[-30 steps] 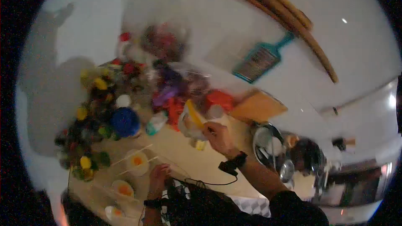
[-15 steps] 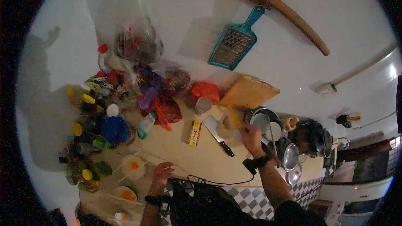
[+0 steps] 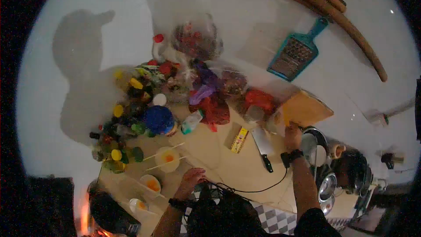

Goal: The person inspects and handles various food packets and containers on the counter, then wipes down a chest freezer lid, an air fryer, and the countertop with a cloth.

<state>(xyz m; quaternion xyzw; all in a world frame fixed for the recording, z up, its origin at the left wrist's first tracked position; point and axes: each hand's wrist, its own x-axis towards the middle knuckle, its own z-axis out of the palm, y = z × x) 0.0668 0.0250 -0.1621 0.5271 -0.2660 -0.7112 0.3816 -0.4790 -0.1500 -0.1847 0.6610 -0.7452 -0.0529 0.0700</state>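
My right hand [image 3: 294, 137] is closed on a pale, see-through item with a yellow edge [image 3: 287, 117], just in front of the wooden board; its exact shape is blurred. A cleaver [image 3: 262, 147] with a black handle lies on the counter [image 3: 228, 162] to the left of that hand. Beside the blade is a small yellow box [image 3: 239, 140]. My left hand [image 3: 192, 178] is at the counter's front edge, its fingers loosely bent and apart, with nothing visible in them. Nearest to it is a pale bowl [image 3: 167, 159] holding something orange, with sticks across it.
Bottles [image 3: 116, 154] and a blue-lidded jar [image 3: 158, 120] crowd the left. Bags [image 3: 215, 112] stand along the wall. A wooden board [image 3: 307, 110] leans there, below a hanging grater [image 3: 294, 55]. Metal pans [image 3: 327, 186] are at the right; flames [image 3: 85, 210] show at lower left.
My right hand has carried the yellow-edged item rightward, from over the cleaver area to the wooden board. The cleaver has come into view. My left hand remains near the counter edge. The camera view has shifted.
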